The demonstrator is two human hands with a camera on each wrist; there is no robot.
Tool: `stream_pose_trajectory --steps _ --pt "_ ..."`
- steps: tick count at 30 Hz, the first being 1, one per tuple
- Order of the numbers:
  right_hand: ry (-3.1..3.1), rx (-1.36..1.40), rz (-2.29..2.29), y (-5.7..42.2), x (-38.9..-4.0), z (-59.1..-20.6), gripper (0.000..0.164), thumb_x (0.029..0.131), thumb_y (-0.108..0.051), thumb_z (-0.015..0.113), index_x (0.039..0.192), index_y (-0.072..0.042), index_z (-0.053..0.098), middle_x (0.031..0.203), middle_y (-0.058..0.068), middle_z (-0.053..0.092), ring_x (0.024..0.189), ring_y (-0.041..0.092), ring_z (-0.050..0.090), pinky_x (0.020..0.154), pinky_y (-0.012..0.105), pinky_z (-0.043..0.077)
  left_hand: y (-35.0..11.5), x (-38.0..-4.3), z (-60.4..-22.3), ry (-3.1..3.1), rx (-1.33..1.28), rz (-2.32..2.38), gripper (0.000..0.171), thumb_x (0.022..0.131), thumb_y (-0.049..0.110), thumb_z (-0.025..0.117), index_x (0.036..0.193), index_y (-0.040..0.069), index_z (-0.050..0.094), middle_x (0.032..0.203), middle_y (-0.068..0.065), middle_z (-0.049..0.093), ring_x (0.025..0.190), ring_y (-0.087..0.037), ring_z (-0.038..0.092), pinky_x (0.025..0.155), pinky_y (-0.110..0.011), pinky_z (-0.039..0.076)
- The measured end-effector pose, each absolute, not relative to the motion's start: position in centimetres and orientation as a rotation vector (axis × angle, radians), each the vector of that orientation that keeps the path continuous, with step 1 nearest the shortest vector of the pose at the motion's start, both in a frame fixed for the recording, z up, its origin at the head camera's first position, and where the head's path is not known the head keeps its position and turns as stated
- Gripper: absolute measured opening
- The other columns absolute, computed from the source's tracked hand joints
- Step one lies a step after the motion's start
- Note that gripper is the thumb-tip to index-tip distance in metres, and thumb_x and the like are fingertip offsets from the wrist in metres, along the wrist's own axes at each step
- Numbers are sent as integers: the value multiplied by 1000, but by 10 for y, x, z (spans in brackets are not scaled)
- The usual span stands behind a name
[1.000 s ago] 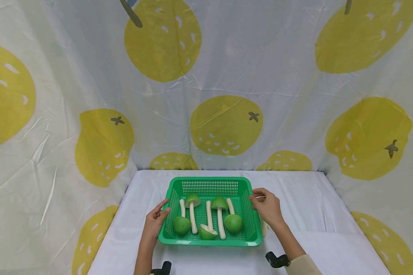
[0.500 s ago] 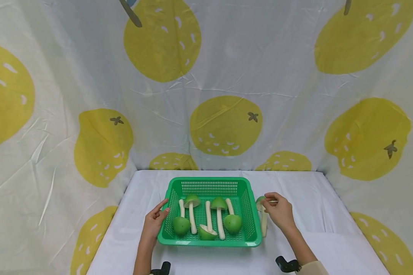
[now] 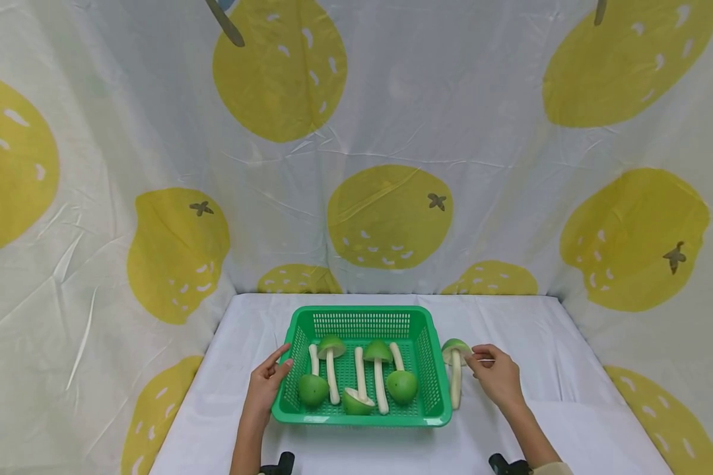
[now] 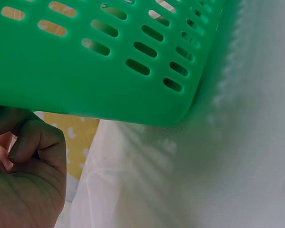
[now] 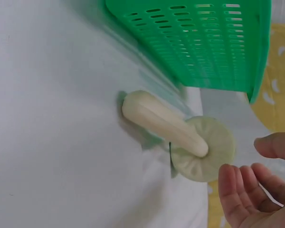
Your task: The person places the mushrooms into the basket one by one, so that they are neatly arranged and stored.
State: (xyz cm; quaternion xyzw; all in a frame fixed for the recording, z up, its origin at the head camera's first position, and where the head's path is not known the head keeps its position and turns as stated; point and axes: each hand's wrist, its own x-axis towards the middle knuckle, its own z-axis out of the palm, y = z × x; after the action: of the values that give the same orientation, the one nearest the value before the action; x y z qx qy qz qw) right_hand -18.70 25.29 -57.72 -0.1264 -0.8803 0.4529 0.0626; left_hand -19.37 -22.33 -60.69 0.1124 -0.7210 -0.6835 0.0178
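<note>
A green plastic basket (image 3: 362, 420) holds several toy mushrooms with green caps and white stems, such as one with its rounded cap up (image 3: 402, 387). My left hand (image 3: 265, 384) grips its left rim, thumb on the rim; the left wrist view shows its fingers (image 4: 40, 142) curled beneath the basket's edge. Another toy mushroom (image 3: 456, 376) lies on the cloth just outside the right wall, cap toward the back. Its pale cap underside (image 5: 221, 147) and thick stem show in the right wrist view. My right hand (image 3: 498, 377) is beside that cap, thumb and fingers apart with nothing between them.
A white cloth (image 3: 546, 369) covers the table. Lemon-printed curtains (image 3: 499, 165) hang at the back and both sides. The basket's right wall (image 5: 204, 42) rises close beside the loose mushroom.
My right hand has let go of the basket's right rim and moved right, past the loose mushroom, uncovering it. The left hand and the basket have stayed put.
</note>
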Motion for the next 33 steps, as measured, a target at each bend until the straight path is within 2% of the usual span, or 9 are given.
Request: stream_pose_trajectory --steps 8,15,23,28,33 --pt "-2671 -388 1339 260 -186 -588 35 96 -22 74 121 2 67 108 18 71 83 15 70 63 20 55 -222 -193 -605 -2244 341 -2106 47 98 27 73 143 18 63 68 5 46 55 -7 40 51 -22 39" --pt "-2695 -398 1270 264 -184 -596 40 94 -27 75 122 1 67 107 18 71 95 27 69 63 21 51 -223 -192 -604 -2241 347 -2129 45 99 24 72 143 19 63 68 5 45 57 -7 40 53 -22 39" --pt "-2741 -402 1261 266 -182 -606 50 92 -35 78 124 1 65 111 20 71 103 35 70 74 30 53 -225 -194 -605 -2238 361 -2145 46 100 23 70 145 19 62 68 5 45 56 -7 41 53 -22 41" --pt "-2763 -390 1276 266 -182 -615 53 91 -39 78 125 0 66 110 18 71 101 32 72 73 30 53 -224 -194 -604 -2229 349 -2161 46 100 24 71 145 19 62 69 5 45 57 -8 43 54 -22 42" --pt "-2775 -381 1366 261 -180 -622 56 91 -36 79 128 2 62 110 17 69 87 18 70 63 25 54 -224 -193 -603 -2230 341 -2165 47 99 25 71 145 20 62 69 3 47 57 -9 45 54 -23 44"
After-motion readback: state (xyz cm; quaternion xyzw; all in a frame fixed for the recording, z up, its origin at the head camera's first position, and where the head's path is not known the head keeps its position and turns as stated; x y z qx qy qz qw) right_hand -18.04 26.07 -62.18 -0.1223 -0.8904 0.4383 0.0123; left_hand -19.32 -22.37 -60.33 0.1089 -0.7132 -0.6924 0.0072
